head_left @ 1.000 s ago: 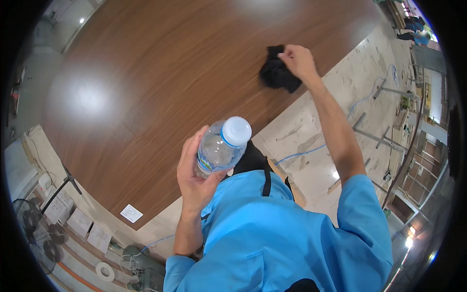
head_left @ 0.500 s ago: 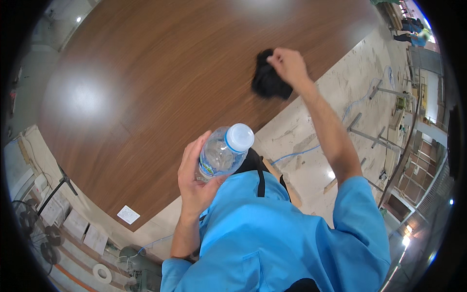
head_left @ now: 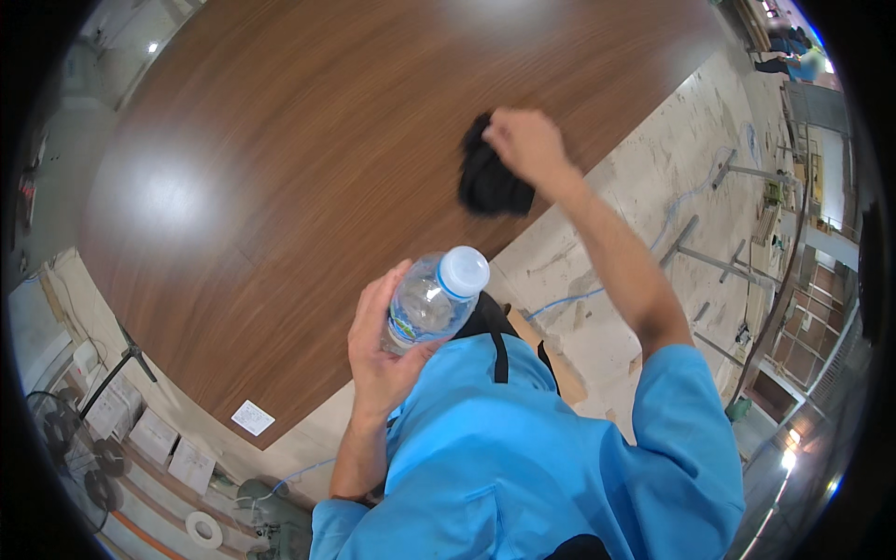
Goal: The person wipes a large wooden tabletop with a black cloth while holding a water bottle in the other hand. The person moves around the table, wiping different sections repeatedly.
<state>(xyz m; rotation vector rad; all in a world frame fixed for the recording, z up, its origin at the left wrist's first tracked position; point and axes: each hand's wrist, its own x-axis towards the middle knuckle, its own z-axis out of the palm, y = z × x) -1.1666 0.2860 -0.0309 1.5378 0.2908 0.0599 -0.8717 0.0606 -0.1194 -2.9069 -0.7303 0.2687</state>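
cloth (head_left: 495,187): black | bottle (head_left: 425,306): clear | cap (head_left: 464,272): white | tabletop (head_left: 308,187): brown, wood-grained

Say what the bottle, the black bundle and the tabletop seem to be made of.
Bottle: probably glossy plastic, see-through with highlights.
Black bundle: likely matte, soft fabric, bunched and without shine; blur hides any weave.
Tabletop: wood or wood-look laminate with a sheen, judging by brown grain and bright reflections.
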